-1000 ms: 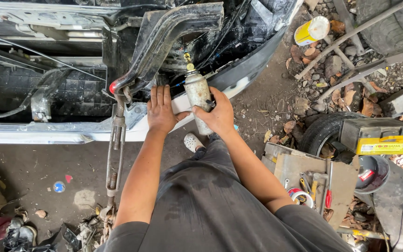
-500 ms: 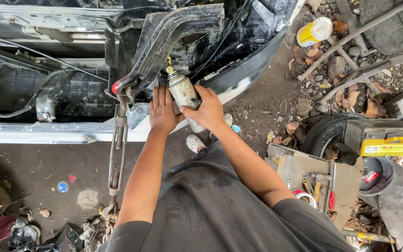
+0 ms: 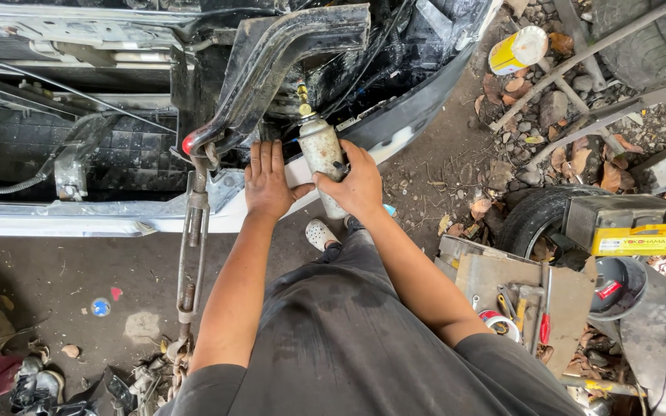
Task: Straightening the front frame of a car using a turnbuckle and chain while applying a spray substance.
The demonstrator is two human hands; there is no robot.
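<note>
Under the bent frame rail point(image 3: 287, 54) of the car's stripped front, my right hand point(image 3: 356, 185) wraps round the dirty canister point(image 3: 322, 154) and holds it upright, brass tip up near the rail; half a second ago it leaned left. My left hand point(image 3: 270, 181) lies flat, fingers pressed together, beside the canister on the white bumper point(image 3: 117, 219). I judge the canister is now lined up with whatever it meets above.

Two hands, left hand point(image 3: 269, 181) and right hand point(image 3: 356, 185), one grey canister point(image 3: 323, 154), one yellow can point(image 3: 518, 49), one battery point(image 3: 632, 225), one turnbuckle point(image 3: 192, 246).
</note>
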